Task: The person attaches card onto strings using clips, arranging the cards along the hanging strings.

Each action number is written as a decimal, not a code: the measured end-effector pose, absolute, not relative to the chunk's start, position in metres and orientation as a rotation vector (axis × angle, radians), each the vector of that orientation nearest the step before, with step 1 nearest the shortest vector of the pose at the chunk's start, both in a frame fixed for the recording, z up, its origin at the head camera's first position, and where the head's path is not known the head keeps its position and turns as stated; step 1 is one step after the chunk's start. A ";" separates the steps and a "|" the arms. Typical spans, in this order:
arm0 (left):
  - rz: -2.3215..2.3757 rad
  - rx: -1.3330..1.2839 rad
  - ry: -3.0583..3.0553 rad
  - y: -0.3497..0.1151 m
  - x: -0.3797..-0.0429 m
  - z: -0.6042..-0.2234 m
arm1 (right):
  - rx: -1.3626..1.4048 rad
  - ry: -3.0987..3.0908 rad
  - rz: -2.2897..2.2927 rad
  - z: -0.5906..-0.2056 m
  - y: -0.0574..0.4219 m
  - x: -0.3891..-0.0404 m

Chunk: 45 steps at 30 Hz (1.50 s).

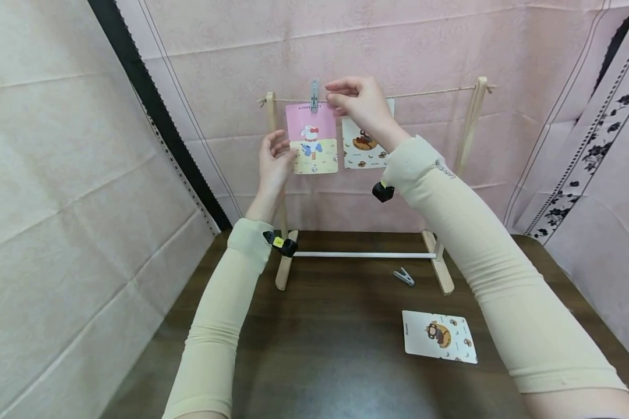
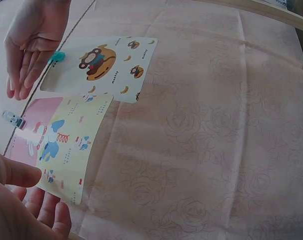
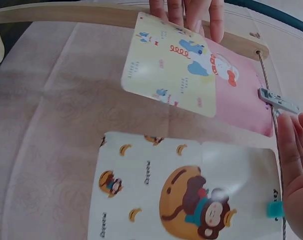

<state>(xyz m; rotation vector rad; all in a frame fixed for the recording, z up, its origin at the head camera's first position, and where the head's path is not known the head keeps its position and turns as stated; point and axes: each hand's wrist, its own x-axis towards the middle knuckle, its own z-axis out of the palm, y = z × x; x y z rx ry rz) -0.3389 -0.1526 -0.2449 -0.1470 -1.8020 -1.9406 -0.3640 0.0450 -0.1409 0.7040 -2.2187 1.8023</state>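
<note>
My left hand (image 1: 276,162) is at the left edge of the pink-and-yellow card (image 1: 311,139), fingers relaxed — I cannot tell whether they touch it. A grey clothespin (image 1: 314,95) holds that card on the cord (image 1: 430,92); my right hand (image 1: 360,105), fingers nearly straight, holding nothing, is near the clip. A monkey card (image 1: 356,158) hangs alongside — a second monkey card (image 1: 421,337) lies on the worktop (image 1: 335,337).
</note>
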 end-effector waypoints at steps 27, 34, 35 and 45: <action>-1.954 -0.127 -1.818 -0.151 -0.335 -0.263 | 0.678 -2.211 1.774 -0.169 0.110 -0.360; -1.935 -0.122 -1.856 -0.153 -0.333 -0.270 | 0.623 -2.213 1.748 -0.177 0.129 -0.358; -1.937 -0.118 -1.859 -0.153 -0.333 -0.271 | 0.610 -2.219 1.742 -0.178 0.132 -0.358; -1.944 -0.109 -1.908 -0.151 -0.329 -0.286 | 0.590 -2.222 1.723 -0.192 0.163 -0.355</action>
